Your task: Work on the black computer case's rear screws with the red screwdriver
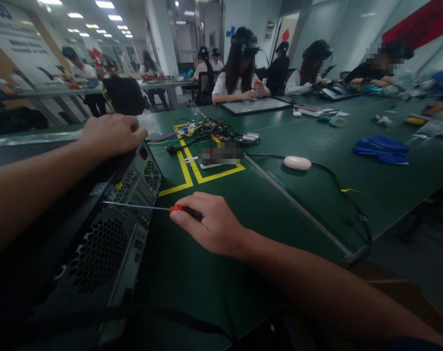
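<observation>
I count one dark metal computer tower case (107,243), carrying two perforated vent grilles (100,253). There is one slim screwdriver with a red-and-black handle (159,208), one pale pink oval plastic pebble (297,163), one crumpled blue cloth (382,148) and one tangle of black cables (210,129). My hands number two: left hand (111,134), right hand (212,224). At least four seated people (239,73) are opposite.

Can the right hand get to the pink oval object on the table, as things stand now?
Probably yes: only bare green table lies between the right hand and the pink oval object. But it grips a screwdriver, so the hand is not free.
</observation>
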Motion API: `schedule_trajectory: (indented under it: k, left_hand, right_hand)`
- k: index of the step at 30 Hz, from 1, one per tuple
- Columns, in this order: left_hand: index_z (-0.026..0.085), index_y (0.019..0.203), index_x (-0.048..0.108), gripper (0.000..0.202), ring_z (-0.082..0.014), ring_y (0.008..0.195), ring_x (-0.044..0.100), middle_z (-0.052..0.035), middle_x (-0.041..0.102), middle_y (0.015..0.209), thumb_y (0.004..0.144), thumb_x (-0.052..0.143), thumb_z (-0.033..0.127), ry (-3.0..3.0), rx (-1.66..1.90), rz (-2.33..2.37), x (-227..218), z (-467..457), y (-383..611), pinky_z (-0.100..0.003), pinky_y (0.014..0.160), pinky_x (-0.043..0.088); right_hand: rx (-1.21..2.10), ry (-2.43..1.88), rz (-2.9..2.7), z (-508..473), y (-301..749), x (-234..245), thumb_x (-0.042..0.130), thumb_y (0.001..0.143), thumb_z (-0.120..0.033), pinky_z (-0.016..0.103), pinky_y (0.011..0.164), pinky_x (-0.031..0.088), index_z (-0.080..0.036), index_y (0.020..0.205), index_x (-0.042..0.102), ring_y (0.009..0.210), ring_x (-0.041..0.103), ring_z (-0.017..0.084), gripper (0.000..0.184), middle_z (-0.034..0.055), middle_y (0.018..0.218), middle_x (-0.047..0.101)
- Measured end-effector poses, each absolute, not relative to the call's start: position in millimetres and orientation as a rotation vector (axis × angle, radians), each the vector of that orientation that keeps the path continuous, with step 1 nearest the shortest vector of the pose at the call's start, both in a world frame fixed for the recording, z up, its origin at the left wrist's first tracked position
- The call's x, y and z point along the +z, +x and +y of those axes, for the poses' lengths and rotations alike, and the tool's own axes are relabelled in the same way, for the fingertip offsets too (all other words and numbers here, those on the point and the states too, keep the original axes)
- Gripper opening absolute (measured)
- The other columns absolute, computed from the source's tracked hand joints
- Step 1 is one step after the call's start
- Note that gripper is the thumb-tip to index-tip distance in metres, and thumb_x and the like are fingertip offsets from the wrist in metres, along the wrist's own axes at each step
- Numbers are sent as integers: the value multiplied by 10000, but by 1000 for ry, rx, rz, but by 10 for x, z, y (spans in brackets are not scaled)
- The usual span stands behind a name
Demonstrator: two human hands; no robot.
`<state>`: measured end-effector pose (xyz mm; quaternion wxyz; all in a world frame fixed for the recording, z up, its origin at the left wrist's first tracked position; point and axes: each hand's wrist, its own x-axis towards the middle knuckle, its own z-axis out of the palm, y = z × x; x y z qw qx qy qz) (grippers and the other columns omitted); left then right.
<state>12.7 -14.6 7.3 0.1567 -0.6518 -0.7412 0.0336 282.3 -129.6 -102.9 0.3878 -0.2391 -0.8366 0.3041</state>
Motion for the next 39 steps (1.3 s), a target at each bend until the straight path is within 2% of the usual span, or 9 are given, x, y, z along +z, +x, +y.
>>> schedule_trajectory:
  k: [2,5,7,12,21,33,39]
  left_hand:
    - [121,1236,689,625,-453,1249,649,-259,689,1355,990,274,517,-1864,92,-2120,68,-148,129,-603,1000,529]
    - [119,1247,697,632,-451,1244,655,-252,698,1338,987,271,507,-1841,74,-2098,50,-141,120,-617,1000,530]
    - [112,1244,704,643,-455,1238,657,-255,703,1322,987,266,508,-1845,75,-2090,40,-131,112,-629,995,532]
    - [115,1222,709,635,-470,1230,667,-254,707,1313,981,275,511,-1850,75,-2087,34,-114,96,-638,978,546]
    - [114,1220,718,641,-482,1236,663,-262,707,1313,975,278,511,-1851,61,-2093,47,-129,120,-647,969,541]
    - [113,1246,724,652,-447,1238,659,-246,709,1317,983,293,525,-1870,32,-2100,37,-106,90,-617,992,527]
    - [119,1227,717,647,-466,1233,666,-247,712,1302,975,278,522,-1839,60,-2086,29,-106,91,-621,969,544]
  right_hand:
    - [819,-597,-2111,-1310,2820,-1035,617,1073,-394,293,786,476,-179,1075,722,832,654,157,239,40,954,732]
    - [885,-587,-2068,-1323,2819,-1039,736,980,-403,281,749,486,-191,1142,666,816,662,159,275,22,960,719]
    - [885,-578,-2064,-1319,2822,-1041,767,939,-380,278,733,487,-202,1111,634,801,660,161,281,7,931,701]
    - [881,-558,-2085,-1299,2822,-1048,701,974,-304,285,765,508,-221,1034,608,825,667,161,139,9,946,699]
    - [893,-572,-2085,-1292,2815,-1059,704,981,-297,301,789,532,-220,1053,613,847,681,170,140,19,970,717]
    - [942,-580,-2059,-1303,2820,-1038,721,979,-303,296,777,545,-217,1041,627,853,688,168,142,23,980,721]
    - [923,-575,-2071,-1299,2822,-1042,718,983,-334,298,789,535,-221,1046,629,857,684,169,157,23,991,725]
